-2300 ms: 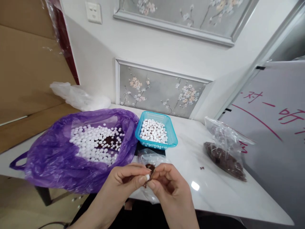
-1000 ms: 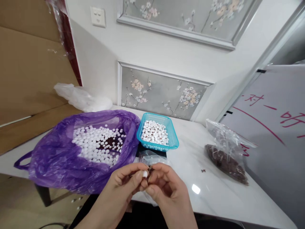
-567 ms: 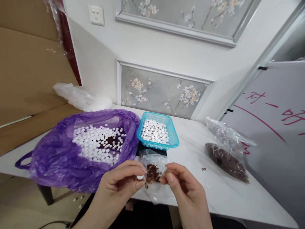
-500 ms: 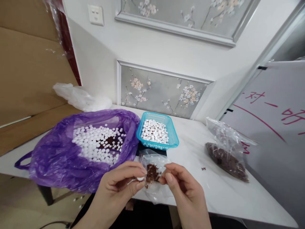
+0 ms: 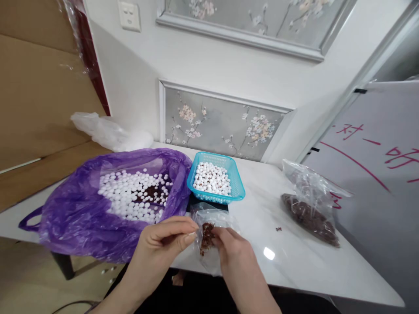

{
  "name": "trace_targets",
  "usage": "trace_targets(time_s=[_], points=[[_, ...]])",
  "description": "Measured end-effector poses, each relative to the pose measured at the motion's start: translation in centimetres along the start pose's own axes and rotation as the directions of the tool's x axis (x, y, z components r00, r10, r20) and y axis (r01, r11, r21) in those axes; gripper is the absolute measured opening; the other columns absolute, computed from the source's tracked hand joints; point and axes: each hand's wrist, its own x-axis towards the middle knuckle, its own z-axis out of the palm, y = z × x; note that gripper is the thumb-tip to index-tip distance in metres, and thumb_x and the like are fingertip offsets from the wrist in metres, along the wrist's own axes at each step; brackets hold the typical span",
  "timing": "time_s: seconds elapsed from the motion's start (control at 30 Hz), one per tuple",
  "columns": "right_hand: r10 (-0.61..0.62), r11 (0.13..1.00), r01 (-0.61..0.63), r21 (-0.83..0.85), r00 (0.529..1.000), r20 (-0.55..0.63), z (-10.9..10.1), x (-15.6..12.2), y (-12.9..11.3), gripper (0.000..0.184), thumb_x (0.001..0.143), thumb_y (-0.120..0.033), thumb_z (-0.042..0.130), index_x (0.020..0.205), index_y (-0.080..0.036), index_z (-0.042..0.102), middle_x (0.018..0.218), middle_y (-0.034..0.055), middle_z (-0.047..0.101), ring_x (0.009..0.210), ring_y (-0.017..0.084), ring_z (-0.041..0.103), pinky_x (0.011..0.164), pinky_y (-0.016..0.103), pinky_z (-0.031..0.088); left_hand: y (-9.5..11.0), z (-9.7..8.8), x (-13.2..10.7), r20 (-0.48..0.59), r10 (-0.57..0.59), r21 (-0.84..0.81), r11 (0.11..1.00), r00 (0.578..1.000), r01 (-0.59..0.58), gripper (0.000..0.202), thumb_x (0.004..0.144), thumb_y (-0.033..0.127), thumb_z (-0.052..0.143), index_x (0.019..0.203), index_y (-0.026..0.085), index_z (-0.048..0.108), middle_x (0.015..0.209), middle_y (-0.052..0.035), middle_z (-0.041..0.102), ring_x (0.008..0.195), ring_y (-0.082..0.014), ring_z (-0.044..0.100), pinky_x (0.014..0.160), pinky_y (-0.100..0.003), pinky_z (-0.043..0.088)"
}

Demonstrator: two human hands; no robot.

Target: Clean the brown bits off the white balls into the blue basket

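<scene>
My left hand (image 5: pixel 163 244) is closed in a pinch at the left side of a small clear plastic bag (image 5: pixel 214 261). The white ball seen there earlier is now mostly hidden by the fingertips. Reddish-brown dry shreds (image 5: pixel 207 237) lie in a clump on the bag. My right hand (image 5: pixel 237 255) has its fingertips pinched together at the right side of this clump, partly covering it. Behind the bag stands a blue plastic basket (image 5: pixel 238 176) holding many white balls (image 5: pixel 211 179), some with brown specks.
On the left, a purple plastic bag (image 5: pixel 72 213) lies open with many white balls and some brown shreds inside. A clear bag of brown material (image 5: pixel 309 220) rests at the right by a whiteboard (image 5: pixel 376 174). Crumpled white plastic (image 5: pixel 111 131) lies at the back left. A few shreds (image 5: pixel 278 229) dot the table.
My right hand has moved left and down onto the brown shreds, its fingers closing there. My left hand has shifted slightly up, and the white ball between its fingers is now mostly out of sight.
</scene>
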Motion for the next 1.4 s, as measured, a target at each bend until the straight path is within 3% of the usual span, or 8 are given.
trace_targets(time_s=[0.13,0.3,0.57,0.73,0.87,1.0,1.2,1.4], points=[[0.016,0.992,-0.013,-0.126,0.999,0.027,2.1,1.2,-1.1,0.034,0.077,-0.001,0.053,0.102,-0.014,0.072,0.093,0.0169,0.073,0.084,0.033,0.068,0.069,0.037,0.049,1.2,0.9,1.7,-0.043,-0.014,0.101,0.995,0.999,0.018,0.010,0.073,0.020,0.076,0.080,0.025,0.080,0.091,-0.0029,0.077,0.087,-0.0192,0.069,0.078,-0.024,0.054],[0.002,0.984,0.002,-0.178,1.000,0.019,2.9,1.5,-1.4,0.034,0.076,0.000,0.053,0.097,-0.018,0.072,0.097,0.0137,0.072,0.085,0.031,0.067,0.068,0.035,0.047,3.0,2.2,6.5,-0.017,0.170,0.445,0.883,0.985,-0.145,0.021,0.083,0.028,0.064,0.095,0.015,0.077,0.096,-0.0078,0.078,0.088,-0.0229,0.070,0.080,-0.029,0.054],[-0.097,0.983,0.107,-0.146,0.993,0.072,3.2,0.5,-1.4,0.026,0.077,-0.001,0.059,0.087,-0.020,0.073,0.098,0.0064,0.072,0.087,0.023,0.068,0.072,0.026,0.049,0.5,3.6,13.6,0.079,0.145,0.697,0.699,0.986,-0.159,0.041,0.078,0.009,0.061,0.119,0.012,0.067,0.119,-0.0162,0.070,0.100,-0.0254,0.068,0.093,-0.039,0.049],[-0.089,0.982,0.094,-0.164,0.995,0.038,4.1,0.6,-1.1,0.031,0.077,0.004,0.053,0.088,-0.018,0.073,0.095,0.0092,0.073,0.084,0.025,0.070,0.063,0.026,0.048,1.7,0.7,11.9,0.179,0.078,0.795,0.575,0.981,-0.191,0.041,0.083,0.018,0.055,0.123,0.018,0.065,0.131,-0.0105,0.064,0.117,-0.0253,0.060,0.099,-0.033,0.044],[-0.086,0.987,0.081,-0.138,0.996,-0.027,3.7,0.5,-0.9,0.029,0.081,-0.001,0.050,0.087,-0.021,0.070,0.090,0.0073,0.068,0.064,0.021,0.067,0.052,0.027,0.043,3.6,-5.2,10.0,0.194,-0.055,0.881,0.449,0.980,-0.149,0.028,0.084,0.024,0.053,0.098,0.021,0.077,0.101,-0.0054,0.078,0.094,-0.0248,0.069,0.088,-0.031,0.047],[-0.107,0.993,0.102,-0.055,0.990,-0.097,3.4,0.7,-0.7,0.031,0.081,-0.001,0.045,0.074,-0.020,0.069,0.081,0.0067,0.064,0.057,0.018,0.063,0.051,0.026,0.044,2.5,-9.8,9.0,0.158,-0.206,0.952,0.292,0.966,-0.094,0.021,0.078,0.015,0.056,0.078,0.021,0.077,0.081,-0.0043,0.078,0.078,-0.0221,0.069,0.074,-0.029,0.047],[-0.151,0.977,0.179,0.117,0.965,-0.214,3.0,0.9,0.0,0.033,0.090,-0.013,0.039,0.073,-0.019,0.066,0.082,0.0068,0.066,0.065,0.017,0.065,0.059,0.025,0.050,-0.2,-10.4,8.3,0.046,-0.292,0.996,0.092,0.955,-0.020,0.011,0.086,0.022,0.061,0.081,0.015,0.068,0.084,-0.0043,0.071,0.083,-0.0205,0.065,0.079,-0.039,0.049],[-0.036,0.931,0.132,0.341,0.961,-0.275,1.4,0.2,0.2,0.012,0.088,-0.022,0.053,0.085,-0.022,0.065,0.071,-0.0009,0.066,0.059,0.014,0.065,0.059,0.021,0.051,-0.5,-10.0,8.4,0.038,-0.288,0.998,0.058,0.957,-0.022,0.016,0.080,0.012,0.058,0.089,0.017,0.071,0.090,-0.0089,0.072,0.087,-0.0242,0.065,0.077,-0.038,0.047]])
